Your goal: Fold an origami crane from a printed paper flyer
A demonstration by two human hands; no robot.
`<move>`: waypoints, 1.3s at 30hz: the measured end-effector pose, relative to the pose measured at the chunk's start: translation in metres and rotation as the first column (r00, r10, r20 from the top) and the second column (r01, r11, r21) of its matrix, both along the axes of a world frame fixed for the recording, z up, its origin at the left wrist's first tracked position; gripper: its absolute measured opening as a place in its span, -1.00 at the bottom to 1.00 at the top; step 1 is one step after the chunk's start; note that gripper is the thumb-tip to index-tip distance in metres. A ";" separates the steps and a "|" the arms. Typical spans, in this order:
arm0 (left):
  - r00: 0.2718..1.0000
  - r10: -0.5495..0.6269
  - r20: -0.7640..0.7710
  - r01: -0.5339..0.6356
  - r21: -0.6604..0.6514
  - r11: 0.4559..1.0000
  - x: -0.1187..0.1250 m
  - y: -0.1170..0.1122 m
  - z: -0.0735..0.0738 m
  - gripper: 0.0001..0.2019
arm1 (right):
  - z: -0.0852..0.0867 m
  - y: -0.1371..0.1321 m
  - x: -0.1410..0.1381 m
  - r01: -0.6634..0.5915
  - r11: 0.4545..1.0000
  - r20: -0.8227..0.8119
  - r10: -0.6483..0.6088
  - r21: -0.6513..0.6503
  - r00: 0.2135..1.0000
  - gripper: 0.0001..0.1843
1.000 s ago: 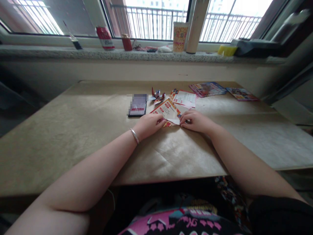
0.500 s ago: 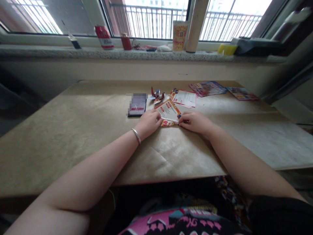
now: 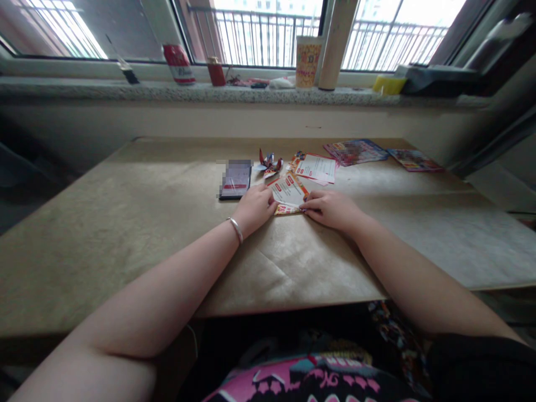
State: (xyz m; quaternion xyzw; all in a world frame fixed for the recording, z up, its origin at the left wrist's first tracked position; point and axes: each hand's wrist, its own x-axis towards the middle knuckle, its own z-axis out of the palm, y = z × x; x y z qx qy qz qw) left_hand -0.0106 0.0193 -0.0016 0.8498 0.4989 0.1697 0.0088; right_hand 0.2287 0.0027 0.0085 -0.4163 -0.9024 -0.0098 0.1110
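A printed paper sheet [image 3: 290, 190] with an orange border lies on the table, its near edge folded up into a narrow strip. My left hand [image 3: 256, 209] grips the left end of that fold, fingers on top and thumb at the near edge. At the right end, my right hand [image 3: 324, 207] pinches the fold with thumb and fingertips. Just beyond the sheet sits a small folded paper figure [image 3: 269, 163] with upright points. A phone [image 3: 237, 180] with its screen lit lies beside my left hand.
More printed sheets [image 3: 315, 168] lie behind the paper, and glossy colourful leaflets [image 3: 355, 152] rest at the back right with another stack [image 3: 414, 159]. On the windowsill stand a red can [image 3: 178, 64], a patterned cup [image 3: 307, 62] and a yellow object [image 3: 388, 85].
My right hand has shifted slightly left along the fold, with its fingers closer together. My left hand has barely moved, and the folded strip looks flatter.
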 end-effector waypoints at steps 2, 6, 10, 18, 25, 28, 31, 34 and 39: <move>1.000 0.010 -0.002 -0.010 -0.003 1.000 0.001 0.000 0.001 -0.81 | 0.000 -0.001 -0.001 0.008 1.000 0.010 -0.008 0.012 1.000 -0.70; 1.000 0.011 0.009 -0.011 -0.003 1.000 0.002 0.001 -0.001 -0.82 | -0.001 -0.001 -0.003 0.005 0.999 0.016 -0.006 0.033 1.000 -0.68; 0.998 0.053 0.043 -0.052 -0.020 0.998 0.001 0.003 -0.002 -0.84 | -0.003 0.000 -0.002 0.025 0.999 -0.013 -0.025 0.027 1.000 -0.71; 0.992 0.095 0.081 -0.090 -0.066 0.994 0.001 0.007 -0.004 -0.86 | -0.004 0.001 -0.003 0.014 1.000 -0.039 -0.013 0.022 0.999 -0.73; 0.992 0.101 0.076 -0.096 -0.072 0.993 0.001 0.008 -0.006 -0.86 | -0.004 0.002 -0.003 0.033 0.999 -0.059 -0.032 0.001 0.998 -0.73; 0.992 0.110 0.065 -0.105 -0.070 0.992 0.002 0.008 -0.006 -0.85 | -0.005 0.002 -0.003 0.037 0.999 -0.070 -0.037 0.002 0.997 -0.73; 0.990 0.121 0.066 -0.116 -0.071 0.991 0.003 0.008 -0.006 -0.85 | -0.005 0.002 -0.003 0.028 1.000 -0.078 -0.029 -0.002 0.997 -0.74; 0.989 0.119 0.084 -0.113 -0.072 0.991 0.003 0.009 -0.007 -0.86 | -0.006 0.003 -0.003 0.025 1.000 -0.077 -0.025 -0.002 0.997 -0.74; 0.995 0.025 0.101 -0.026 0.012 1.000 0.000 0.008 -0.010 -0.83 | -0.003 0.000 -0.005 0.046 0.999 -0.032 -0.045 0.009 0.998 -0.74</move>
